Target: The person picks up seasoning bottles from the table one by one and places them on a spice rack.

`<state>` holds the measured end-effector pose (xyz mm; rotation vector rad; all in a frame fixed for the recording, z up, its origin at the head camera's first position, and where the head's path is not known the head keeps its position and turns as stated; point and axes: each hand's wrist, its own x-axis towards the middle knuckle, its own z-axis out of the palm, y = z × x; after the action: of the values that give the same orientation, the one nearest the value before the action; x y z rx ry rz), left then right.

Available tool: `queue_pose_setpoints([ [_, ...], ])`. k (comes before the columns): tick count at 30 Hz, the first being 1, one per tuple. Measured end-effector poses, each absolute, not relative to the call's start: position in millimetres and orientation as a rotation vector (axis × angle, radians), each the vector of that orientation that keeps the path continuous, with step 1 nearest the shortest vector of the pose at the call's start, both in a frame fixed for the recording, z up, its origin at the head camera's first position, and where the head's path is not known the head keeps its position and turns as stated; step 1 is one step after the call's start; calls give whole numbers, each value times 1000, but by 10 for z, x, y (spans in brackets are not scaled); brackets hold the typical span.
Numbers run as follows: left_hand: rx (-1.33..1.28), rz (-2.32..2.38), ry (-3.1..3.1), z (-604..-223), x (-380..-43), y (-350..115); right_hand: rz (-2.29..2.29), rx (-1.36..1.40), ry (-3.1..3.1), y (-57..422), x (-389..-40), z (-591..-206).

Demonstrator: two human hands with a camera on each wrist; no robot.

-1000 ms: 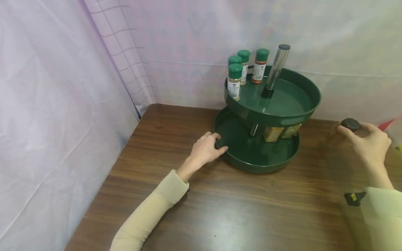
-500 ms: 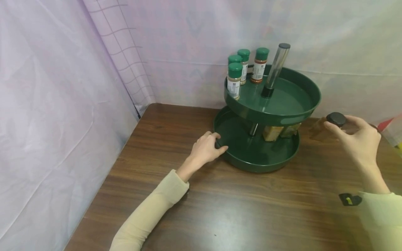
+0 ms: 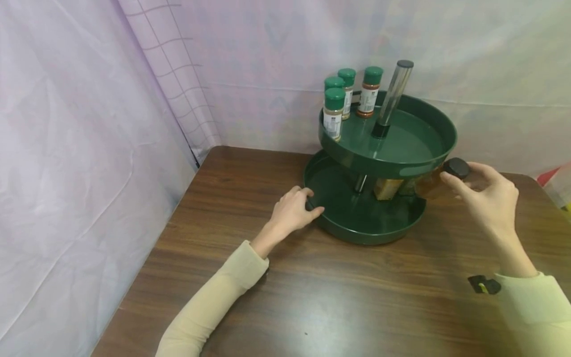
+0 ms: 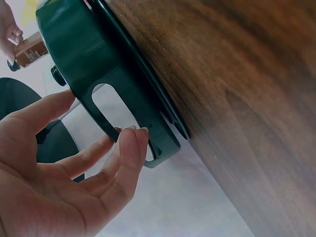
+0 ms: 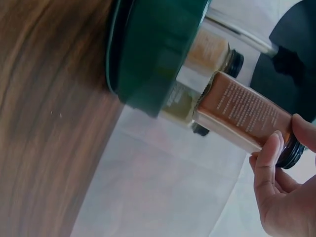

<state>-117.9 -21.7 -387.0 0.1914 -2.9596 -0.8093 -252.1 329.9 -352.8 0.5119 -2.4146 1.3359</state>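
A two-tier green turntable rack stands on the wooden table. My left hand (image 3: pixel 292 208) grips the handle cutout in the side of its lower tray (image 3: pixel 361 238), fingertips curled at the slot (image 4: pixel 118 108). Beside the tray's right side, my right hand (image 3: pixel 492 198) holds a square spice jar (image 5: pixel 242 111) by its black lid end. Reddish-brown powder fills this jar, and its base points toward the lower tray, under the level of the upper tray (image 3: pixel 379 166). On the lower tray stand a tan jar (image 5: pixel 207 52) and a green-filled jar (image 5: pixel 180 101), partly hidden by the upper tray.
Several green-capped spice bottles (image 3: pixel 332 116) stand at the left of the upper tray. A clear central post (image 3: pixel 394 96) rises through the rack. White cloth hangs behind and to the left. A red object (image 3: pixel 547 176) shows at the far right edge.
My right hand has moved left with the spice jar, from the table's right side up to the rack's right edge. The left hand stays on the lower tray.
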Motion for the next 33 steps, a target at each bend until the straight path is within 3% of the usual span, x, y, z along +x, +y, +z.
queue_pose_setpoints([
  [33,185,-817,-2952,-3875,-1174,-217,1239,641,-2594,3018,-2479,-3957],
])
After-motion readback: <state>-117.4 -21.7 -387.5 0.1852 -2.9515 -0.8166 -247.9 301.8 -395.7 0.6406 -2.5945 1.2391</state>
